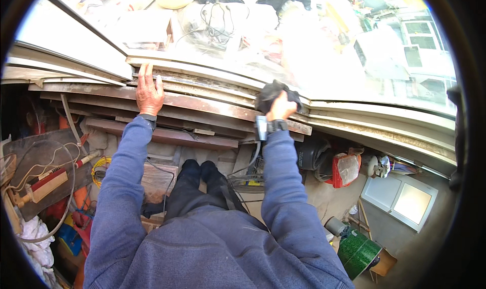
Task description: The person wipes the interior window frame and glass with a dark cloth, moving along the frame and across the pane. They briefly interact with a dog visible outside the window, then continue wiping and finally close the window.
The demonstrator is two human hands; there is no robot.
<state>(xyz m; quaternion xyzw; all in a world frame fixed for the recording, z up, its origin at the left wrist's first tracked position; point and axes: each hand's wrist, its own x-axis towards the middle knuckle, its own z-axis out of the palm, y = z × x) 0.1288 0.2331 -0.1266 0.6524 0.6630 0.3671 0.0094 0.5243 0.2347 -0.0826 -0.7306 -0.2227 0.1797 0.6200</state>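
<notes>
My right hand (282, 107) grips a dark cloth (274, 92), pressed against the track of a sliding window frame (212, 87). Flat on the left part of the same track rests my left hand (149, 91), fingers spread slightly and holding nothing. Dirt and worn patches mark the rails between the two hands. Below them runs a brown sill board (205, 102). A window sash (83, 34) stands at the left, its corner close to my left hand. Bands sit on both wrists, and a grey device lies at the right one.
Stacked boards (171, 131) lie under the sill. Cables, a yellow cord coil (100, 170) and tools clutter the left. On the right are a black bin-like container (309, 154), a red-and-clear item (345, 169), a green drum (357, 251) and a white door (398, 201). Overexposed clutter lies beyond the window.
</notes>
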